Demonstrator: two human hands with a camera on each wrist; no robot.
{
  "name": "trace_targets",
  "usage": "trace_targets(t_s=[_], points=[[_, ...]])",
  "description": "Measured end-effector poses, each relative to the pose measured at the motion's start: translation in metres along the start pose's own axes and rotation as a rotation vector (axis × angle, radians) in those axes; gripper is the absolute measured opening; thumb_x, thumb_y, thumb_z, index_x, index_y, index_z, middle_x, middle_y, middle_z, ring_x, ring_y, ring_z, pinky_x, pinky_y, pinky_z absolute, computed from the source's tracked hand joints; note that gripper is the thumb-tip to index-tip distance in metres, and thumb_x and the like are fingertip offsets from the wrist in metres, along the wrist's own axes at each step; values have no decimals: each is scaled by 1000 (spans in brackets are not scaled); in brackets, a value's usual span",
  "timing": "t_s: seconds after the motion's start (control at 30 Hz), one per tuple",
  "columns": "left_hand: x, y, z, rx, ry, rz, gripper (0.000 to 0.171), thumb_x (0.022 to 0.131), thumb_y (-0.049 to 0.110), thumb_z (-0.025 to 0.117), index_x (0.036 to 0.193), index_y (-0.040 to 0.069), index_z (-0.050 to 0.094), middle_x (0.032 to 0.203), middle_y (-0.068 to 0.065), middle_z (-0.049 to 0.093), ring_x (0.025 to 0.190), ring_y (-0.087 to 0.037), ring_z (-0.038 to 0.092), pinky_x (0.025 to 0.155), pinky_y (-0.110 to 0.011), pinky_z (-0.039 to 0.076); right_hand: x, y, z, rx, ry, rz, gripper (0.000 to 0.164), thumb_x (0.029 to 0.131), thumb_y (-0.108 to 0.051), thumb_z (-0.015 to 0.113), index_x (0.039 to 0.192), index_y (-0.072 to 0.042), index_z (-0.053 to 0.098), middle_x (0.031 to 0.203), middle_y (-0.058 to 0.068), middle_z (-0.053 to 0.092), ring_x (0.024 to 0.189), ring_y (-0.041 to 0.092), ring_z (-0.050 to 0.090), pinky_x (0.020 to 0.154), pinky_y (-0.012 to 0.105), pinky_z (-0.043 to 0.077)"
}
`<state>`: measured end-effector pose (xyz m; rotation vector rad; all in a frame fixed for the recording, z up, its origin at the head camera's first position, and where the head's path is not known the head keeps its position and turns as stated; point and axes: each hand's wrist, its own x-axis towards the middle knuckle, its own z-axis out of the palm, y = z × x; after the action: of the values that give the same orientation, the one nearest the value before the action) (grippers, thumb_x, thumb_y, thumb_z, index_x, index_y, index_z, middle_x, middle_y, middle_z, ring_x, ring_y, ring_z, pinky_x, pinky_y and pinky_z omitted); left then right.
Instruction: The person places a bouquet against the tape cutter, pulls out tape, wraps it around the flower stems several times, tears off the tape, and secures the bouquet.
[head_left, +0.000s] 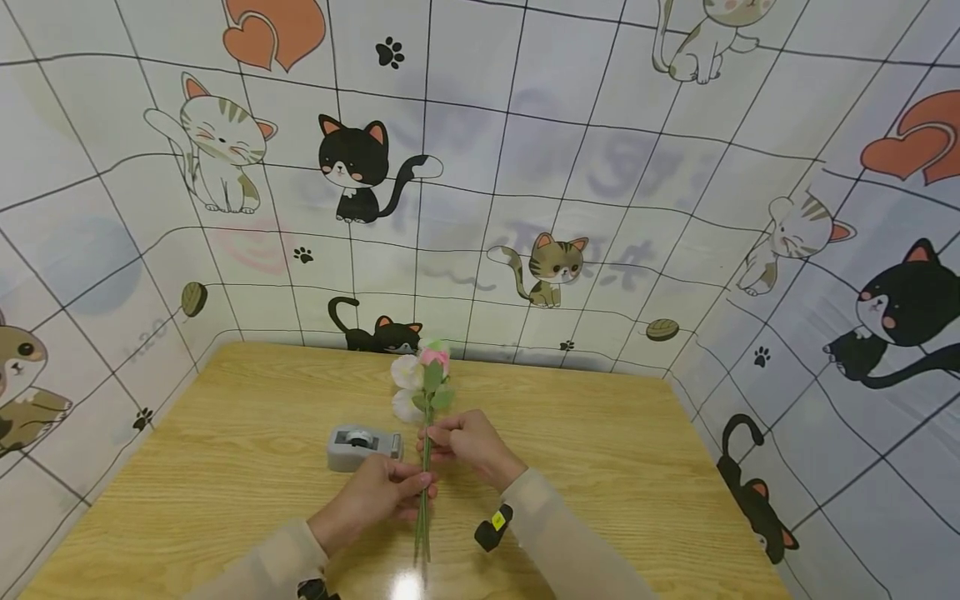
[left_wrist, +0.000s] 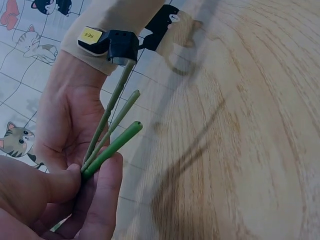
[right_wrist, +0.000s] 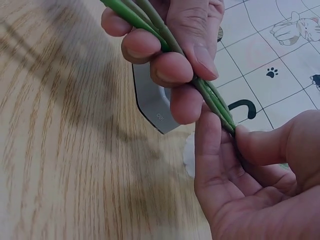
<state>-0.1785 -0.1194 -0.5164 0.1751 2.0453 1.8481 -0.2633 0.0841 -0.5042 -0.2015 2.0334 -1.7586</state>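
A small bunch of flowers with a pink bloom (head_left: 435, 357), white blooms (head_left: 407, 372) and green leaves is held above the table, heads toward the back wall. My left hand (head_left: 375, 493) pinches the stems (left_wrist: 112, 147) lower down, between thumb and fingers. Higher up, just under the blooms, my right hand (head_left: 476, 446) grips the same stems (right_wrist: 215, 102) with thumb and fingertips. Three stem ends fan out past the left fingers in the left wrist view. A grey tape dispenser (head_left: 345, 457) stands on the table just left of the bunch.
The wooden table (head_left: 600, 467) meets a cat-patterned wall covering (head_left: 465, 167) at the back and on both sides. A black wrist camera (head_left: 491, 529) sits on the right sleeve. Shadows of the stems fall on the tabletop.
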Motion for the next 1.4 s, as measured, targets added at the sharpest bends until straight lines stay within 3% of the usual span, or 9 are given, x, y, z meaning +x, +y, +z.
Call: trace_targets(t_s=[0.17, 0.4, 0.63, 0.77, 0.93, 1.17, 1.4], points=[[-2, 4, 3, 60, 38, 1, 29, 118, 15, 72, 127, -10, 84, 110, -19, 89, 94, -15, 84, 83, -39, 75, -2, -1, -2, 13, -17, 2, 30, 118, -7, 66, 133, 16, 78, 123, 31, 86, 101, 21, 88, 99, 40, 73], [-5, 9, 8, 126, 100, 24, 22, 114, 12, 77, 115, -8, 88, 99, -16, 89, 84, -11, 81, 73, -32, 73, -8, -6, 2, -43, 51, -32, 29, 117, -13, 72, 122, 13, 83, 107, 27, 88, 91, 22, 89, 91, 42, 75], [-7, 12, 11, 357, 197, 98, 20, 108, 12, 84, 91, 4, 91, 84, -6, 87, 65, -13, 78, 58, -22, 63, -12, -14, 12, -187, 135, -94, 24, 108, -16, 84, 107, 7, 88, 91, 21, 88, 86, 39, 89, 79, 45, 76], [-6, 12, 15, 416, 234, 116, 19, 106, 9, 86, 88, 6, 91, 78, -2, 85, 60, -13, 77, 53, -19, 59, -9, -13, 16, -261, 167, -96, 19, 104, -16, 90, 102, 2, 90, 86, 16, 87, 82, 41, 89, 75, 44, 75], [-6, 11, 16, 423, 237, 127, 15, 104, 8, 86, 91, 5, 92, 78, -3, 86, 61, -17, 81, 53, -20, 59, -6, -11, 19, -274, 173, -99, 14, 104, -11, 88, 102, 3, 90, 86, 16, 88, 78, 38, 88, 73, 41, 74], [-5, 10, 10, 404, 235, 126, 20, 105, 18, 89, 89, 6, 90, 73, -1, 84, 60, -20, 80, 52, -22, 58, -5, -11, 20, -159, 158, -58, 15, 107, -8, 84, 113, 6, 87, 96, 19, 89, 77, 27, 87, 77, 41, 75], [-6, 8, 6, 253, 201, 81, 21, 105, 17, 90, 99, -2, 87, 84, -9, 86, 66, -18, 80, 63, -36, 72, 0, -6, 21, -69, 146, -12, 18, 107, -7, 84, 116, 8, 85, 100, 20, 90, 80, 18, 87, 80, 38, 75]])
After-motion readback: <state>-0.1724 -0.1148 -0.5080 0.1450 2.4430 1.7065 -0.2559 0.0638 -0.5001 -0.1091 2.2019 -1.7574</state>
